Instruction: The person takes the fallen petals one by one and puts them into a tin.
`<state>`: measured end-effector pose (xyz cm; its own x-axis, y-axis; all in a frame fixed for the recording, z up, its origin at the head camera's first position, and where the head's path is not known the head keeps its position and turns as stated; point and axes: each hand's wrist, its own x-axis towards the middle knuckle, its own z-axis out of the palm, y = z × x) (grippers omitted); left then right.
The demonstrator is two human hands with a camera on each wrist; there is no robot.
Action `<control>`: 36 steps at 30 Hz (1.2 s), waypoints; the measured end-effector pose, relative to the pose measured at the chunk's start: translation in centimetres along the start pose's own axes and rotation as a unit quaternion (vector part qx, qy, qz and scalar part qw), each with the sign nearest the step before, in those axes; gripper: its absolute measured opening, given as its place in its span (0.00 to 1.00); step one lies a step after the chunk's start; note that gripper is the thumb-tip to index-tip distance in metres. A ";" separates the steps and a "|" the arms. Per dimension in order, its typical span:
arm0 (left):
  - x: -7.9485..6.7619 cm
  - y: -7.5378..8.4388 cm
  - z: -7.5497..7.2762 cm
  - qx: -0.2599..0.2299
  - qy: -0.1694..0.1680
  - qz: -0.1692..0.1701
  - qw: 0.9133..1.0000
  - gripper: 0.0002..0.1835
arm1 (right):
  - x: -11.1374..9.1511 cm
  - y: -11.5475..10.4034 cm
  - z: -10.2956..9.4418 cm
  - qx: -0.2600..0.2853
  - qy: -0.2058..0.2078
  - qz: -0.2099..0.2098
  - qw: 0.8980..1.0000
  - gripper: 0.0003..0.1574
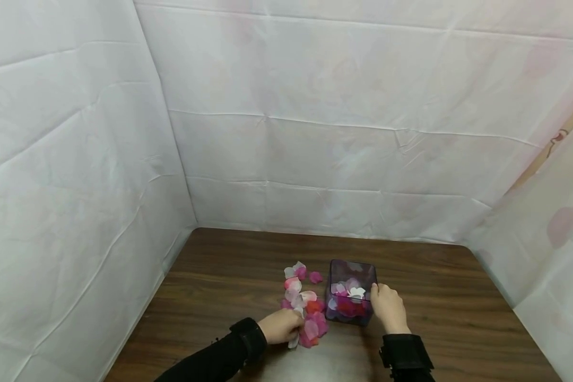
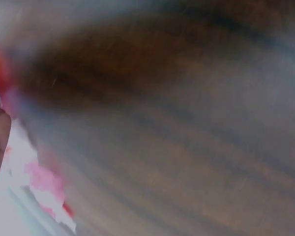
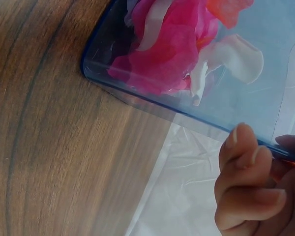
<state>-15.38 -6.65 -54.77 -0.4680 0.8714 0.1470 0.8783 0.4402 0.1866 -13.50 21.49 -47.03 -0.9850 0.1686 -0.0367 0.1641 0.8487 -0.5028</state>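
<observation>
Where the left hand (image 1: 280, 326) reaches down, petals (image 1: 314, 324) lie against it.

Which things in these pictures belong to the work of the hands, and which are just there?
In the work:
loose petals, touched by the left hand
see-through box with more petals, gripped by the right hand

Just there:
wood-grain table
white sheets around it

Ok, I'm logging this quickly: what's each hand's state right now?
Left hand: fingers at the loose petals; whether it's closed on any cannot be told.
Right hand: closed, holding the see-through box.
</observation>
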 end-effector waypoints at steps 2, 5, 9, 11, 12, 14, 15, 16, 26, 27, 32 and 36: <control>0.2 -0.6 -0.8 -0.004 0.022 -0.029 0.999 0.07 | 0.0 0.0 0.0 0.001 0.001 0.000 1.000 0.25; 0.7 -1.5 -2.3 0.003 0.059 -0.076 0.995 0.08 | 0.0 0.0 0.0 -0.002 0.003 -0.005 1.000 0.25; 1.7 -2.4 -4.5 -0.007 0.067 -0.093 0.993 0.09 | 0.0 0.0 0.1 -0.007 0.002 -0.011 1.000 0.24; 2.1 -2.6 -5.4 -0.014 0.054 -0.086 0.995 0.09 | 0.0 0.0 0.1 -0.006 -0.001 -0.007 1.000 0.24; 2.3 -2.7 -5.8 -0.019 0.045 -0.084 0.995 0.08 | 0.0 0.0 0.1 -0.005 -0.003 -0.004 1.000 0.24; 2.7 -2.8 -6.4 -0.034 0.030 -0.086 0.995 0.08 | 0.0 0.0 0.1 -0.005 -0.003 -0.002 1.000 0.24; 3.0 -2.8 -6.6 -0.042 0.025 -0.091 0.995 0.08 | 0.0 0.0 0.1 -0.003 -0.003 0.000 1.000 0.25; 3.2 -2.8 -6.8 -0.056 0.020 -0.100 0.993 0.08 | 0.0 0.0 0.1 -0.002 -0.002 0.000 1.000 0.25; 8.2 -1.8 -10.4 -0.132 0.067 -0.143 0.979 0.03 | 0.1 0.2 -0.1 -0.003 0.004 -0.005 1.000 0.26; 8.9 -1.5 -10.8 -0.125 0.067 -0.140 0.980 0.03 | 0.1 0.2 -0.1 -0.002 0.003 -0.002 1.000 0.25; 11.8 -0.1 -11.2 -0.070 0.064 -0.120 0.988 0.02 | 0.2 0.1 0.0 0.002 0.001 0.000 1.000 0.26; 13.0 0.7 -10.5 -0.018 0.049 -0.119 0.991 0.06 | 0.2 0.2 0.1 -0.004 0.007 -0.008 1.000 0.25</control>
<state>-21.85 2.71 -42.50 -0.6710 0.7173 0.1877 0.7380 0.6221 0.2613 -13.67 21.67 -47.24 -0.9866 0.1624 -0.0163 0.1490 0.8549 -0.4970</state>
